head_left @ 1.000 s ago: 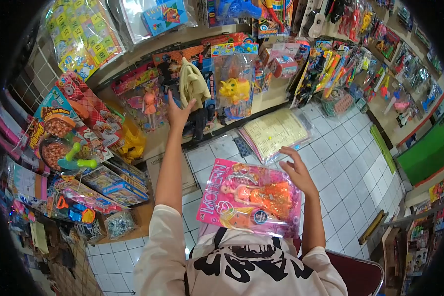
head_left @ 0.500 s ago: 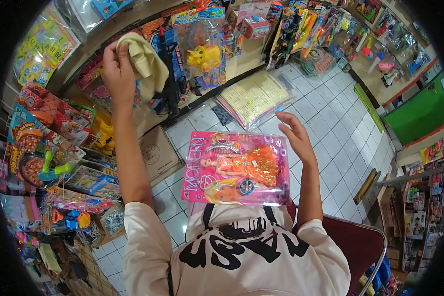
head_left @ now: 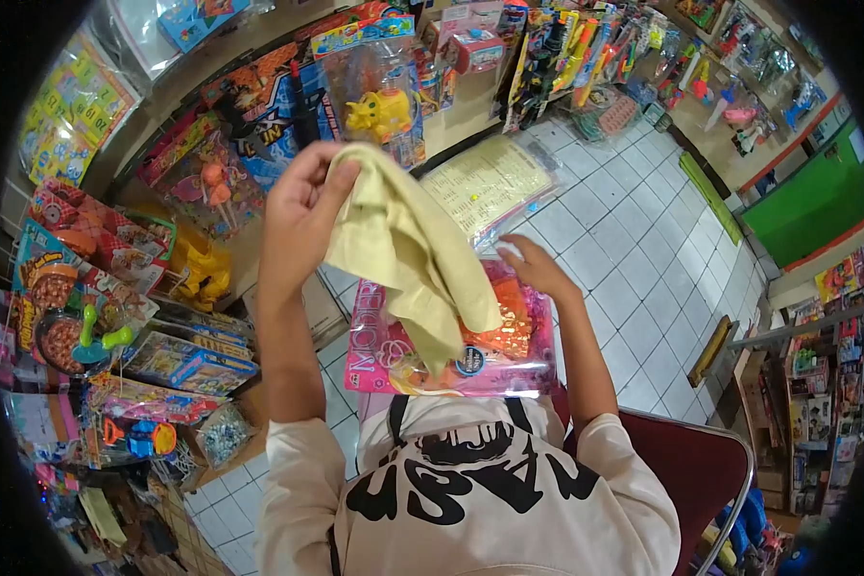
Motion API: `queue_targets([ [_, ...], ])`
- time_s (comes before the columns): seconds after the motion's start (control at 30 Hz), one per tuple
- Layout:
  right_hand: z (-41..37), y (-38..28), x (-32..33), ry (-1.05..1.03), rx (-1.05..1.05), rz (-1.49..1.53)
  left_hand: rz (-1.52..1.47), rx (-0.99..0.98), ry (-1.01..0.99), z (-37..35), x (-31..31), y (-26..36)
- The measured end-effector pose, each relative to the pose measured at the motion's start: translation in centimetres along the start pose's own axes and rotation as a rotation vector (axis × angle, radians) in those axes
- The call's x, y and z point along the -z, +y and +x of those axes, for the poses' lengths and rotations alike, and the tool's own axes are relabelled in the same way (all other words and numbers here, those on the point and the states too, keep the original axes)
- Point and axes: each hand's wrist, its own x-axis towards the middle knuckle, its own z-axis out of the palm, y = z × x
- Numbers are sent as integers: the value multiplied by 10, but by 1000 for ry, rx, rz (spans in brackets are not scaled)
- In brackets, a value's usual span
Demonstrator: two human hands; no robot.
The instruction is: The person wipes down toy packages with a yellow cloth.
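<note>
A pale yellow cloth (head_left: pixel 408 226) hangs in loose folds from my left hand (head_left: pixel 302 206), which pinches it at its top edge. Below it, across my lap, lies a pink packaged doll set (head_left: pixel 370 336) in clear plastic. The hanging cloth covers much of the packet's middle, though the doll's orange dress and a round dark label still show. My right hand (head_left: pixel 540 271) is at the packet's far right corner, fingers bent but apart, holding nothing.
Bagged printed sheets (head_left: pixel 490 187) lie on the tiled floor (head_left: pixel 624 240) ahead. Packaged toys, including a yellow animal toy (head_left: pixel 379 113), line the wall. Toy food sets (head_left: pixel 72 317) crowd the left. A dark red chair (head_left: pixel 672 470) is under me, and a green panel (head_left: pixel 816 206) stands at right.
My left hand has brought the cloth right and down from the toy wall, and it now hangs unfolded over the doll packet. My right hand has moved slightly left and down.
</note>
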Motion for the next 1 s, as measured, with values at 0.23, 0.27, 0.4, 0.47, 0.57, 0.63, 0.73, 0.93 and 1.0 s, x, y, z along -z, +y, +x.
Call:
queue_targets([
  [0.23,3,33,-21,46,-199,-100,-71,178,100,-36,21,-32],
  [0.27,3,36,-24,126,-160,-55,-69,180,103,-39,22,-34],
  [0.4,11,40,-22,1,-243,-112,-78,197,106,-45,22,-36],
  [0.47,13,40,-21,-61,-277,-121,-85,193,111,-48,26,-42],
  [0.57,11,24,-18,-165,-370,-343,-91,232,136,-52,27,-44],
  [0.63,12,23,-20,-163,-404,-361,-90,234,140,-54,28,-49],
  [0.73,15,27,-24,-134,-422,-368,-102,238,138,-57,29,-54],
  [0.93,13,26,-27,-129,-416,-392,-130,285,171,-62,30,-59],
  [1.0,9,24,-28,-98,-395,-405,-133,288,186,-63,30,-61],
])
